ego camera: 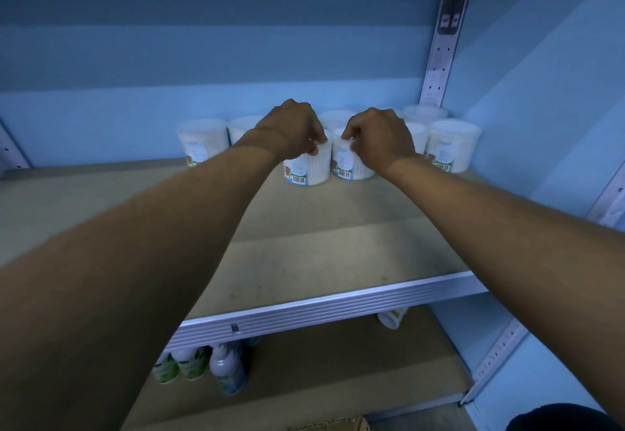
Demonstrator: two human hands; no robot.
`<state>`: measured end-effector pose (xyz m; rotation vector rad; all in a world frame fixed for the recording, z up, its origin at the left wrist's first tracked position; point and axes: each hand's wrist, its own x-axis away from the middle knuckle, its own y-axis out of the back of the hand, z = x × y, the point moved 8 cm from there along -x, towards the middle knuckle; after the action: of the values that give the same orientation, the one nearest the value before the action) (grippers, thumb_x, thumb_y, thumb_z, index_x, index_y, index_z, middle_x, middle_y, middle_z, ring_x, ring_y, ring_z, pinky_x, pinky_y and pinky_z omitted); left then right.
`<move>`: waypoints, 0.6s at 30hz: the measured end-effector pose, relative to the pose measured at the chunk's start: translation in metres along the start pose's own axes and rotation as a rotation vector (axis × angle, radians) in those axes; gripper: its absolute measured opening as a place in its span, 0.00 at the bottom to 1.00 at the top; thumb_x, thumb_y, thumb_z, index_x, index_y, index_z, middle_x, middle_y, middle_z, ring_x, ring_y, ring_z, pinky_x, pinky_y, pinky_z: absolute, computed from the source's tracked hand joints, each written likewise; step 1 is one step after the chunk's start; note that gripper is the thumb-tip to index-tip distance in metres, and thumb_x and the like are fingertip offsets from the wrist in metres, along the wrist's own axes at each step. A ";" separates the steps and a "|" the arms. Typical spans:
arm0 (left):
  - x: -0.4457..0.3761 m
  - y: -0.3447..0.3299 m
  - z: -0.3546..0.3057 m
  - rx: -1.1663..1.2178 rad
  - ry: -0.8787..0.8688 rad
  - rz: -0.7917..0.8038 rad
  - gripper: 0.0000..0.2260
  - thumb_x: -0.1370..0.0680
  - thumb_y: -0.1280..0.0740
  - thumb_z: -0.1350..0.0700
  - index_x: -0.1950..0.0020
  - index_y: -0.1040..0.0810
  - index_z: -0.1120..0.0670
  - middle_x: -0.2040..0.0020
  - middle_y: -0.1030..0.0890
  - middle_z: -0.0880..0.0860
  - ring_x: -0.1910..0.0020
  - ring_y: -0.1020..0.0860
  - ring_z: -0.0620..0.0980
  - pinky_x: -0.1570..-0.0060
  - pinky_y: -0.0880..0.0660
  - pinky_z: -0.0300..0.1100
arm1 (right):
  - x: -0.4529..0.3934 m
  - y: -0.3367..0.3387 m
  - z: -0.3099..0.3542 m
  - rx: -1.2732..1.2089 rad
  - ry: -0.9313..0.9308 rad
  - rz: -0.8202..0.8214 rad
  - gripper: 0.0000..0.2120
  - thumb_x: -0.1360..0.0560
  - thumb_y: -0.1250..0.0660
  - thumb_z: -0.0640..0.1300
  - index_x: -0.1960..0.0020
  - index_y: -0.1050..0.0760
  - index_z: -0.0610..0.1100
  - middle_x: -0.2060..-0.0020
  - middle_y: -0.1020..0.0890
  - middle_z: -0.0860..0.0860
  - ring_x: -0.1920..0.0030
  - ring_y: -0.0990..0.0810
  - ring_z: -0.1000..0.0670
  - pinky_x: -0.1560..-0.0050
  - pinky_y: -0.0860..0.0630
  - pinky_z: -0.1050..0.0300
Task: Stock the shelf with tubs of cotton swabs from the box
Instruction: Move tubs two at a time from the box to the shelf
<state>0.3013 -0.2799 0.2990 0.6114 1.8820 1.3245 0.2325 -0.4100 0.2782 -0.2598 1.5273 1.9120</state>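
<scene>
**Two tubs, one in each hand, going down at the back of the shelf**

Two tubs of cotton swabs stand upright and side by side on the shelf (321, 261), their long axes vertical and their barcode labels facing the person. The left hand (291, 129) curls its fingers over the top rim of the left tub (309, 168); the right hand (378, 135) pinches the top of the right tub (350, 165) in the same way. Both arms reach straight forward to full stretch, so each tub sits directly under and just beyond its own hand, neither hand nearer than the other.

Behind and to either side stands a back row of tubs (453, 146) against the rear wall, the two held tubs just in front of it and near its middle. Both bases appear to rest on the board, so the step in hand looks like the placing itself, with letting go still to come. Most of the board in front is bare.

On the lower shelf (338, 363) stand some bottles (226, 369). A corner of the cardboard box (341, 425) shows at the bottom edge, below the person's reach.
</scene>
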 end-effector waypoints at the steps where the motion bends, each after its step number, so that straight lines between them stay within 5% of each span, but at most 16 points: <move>1: 0.001 -0.001 0.000 0.002 0.000 0.002 0.14 0.26 0.26 0.56 0.40 0.17 0.50 0.40 0.20 0.51 0.40 0.24 0.52 0.49 0.31 0.39 | 0.001 0.000 0.000 0.004 -0.002 -0.003 0.15 0.28 0.32 0.32 0.51 0.15 0.50 0.49 0.16 0.49 0.46 0.20 0.44 0.50 0.25 0.56; 5: 0.009 -0.003 0.001 0.025 0.023 0.086 0.21 0.27 0.25 0.49 0.35 0.20 0.50 0.35 0.22 0.49 0.38 0.25 0.51 0.40 0.29 0.42 | 0.003 0.004 0.001 -0.024 0.009 0.103 0.12 0.26 0.28 0.36 0.45 0.16 0.46 0.44 0.17 0.47 0.42 0.21 0.44 0.43 0.24 0.54; 9: 0.026 0.004 0.001 0.066 0.050 0.140 0.29 0.31 0.24 0.42 0.31 0.25 0.45 0.29 0.28 0.47 0.32 0.29 0.49 0.37 0.33 0.43 | 0.013 0.008 0.004 -0.022 0.016 0.195 0.20 0.25 0.26 0.43 0.34 0.21 0.49 0.36 0.21 0.46 0.34 0.26 0.45 0.35 0.29 0.52; 18: 0.079 0.034 -0.001 0.142 0.064 0.099 0.28 0.34 0.24 0.38 0.36 0.23 0.42 0.36 0.24 0.42 0.42 0.25 0.46 0.39 0.26 0.45 | 0.064 0.036 0.039 -0.106 0.074 0.250 0.23 0.27 0.24 0.50 0.34 0.23 0.53 0.38 0.23 0.49 0.36 0.27 0.48 0.40 0.32 0.58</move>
<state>0.2512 -0.2106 0.3076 0.7508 2.0338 1.2939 0.1716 -0.3536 0.2841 -0.1958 1.5695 2.2050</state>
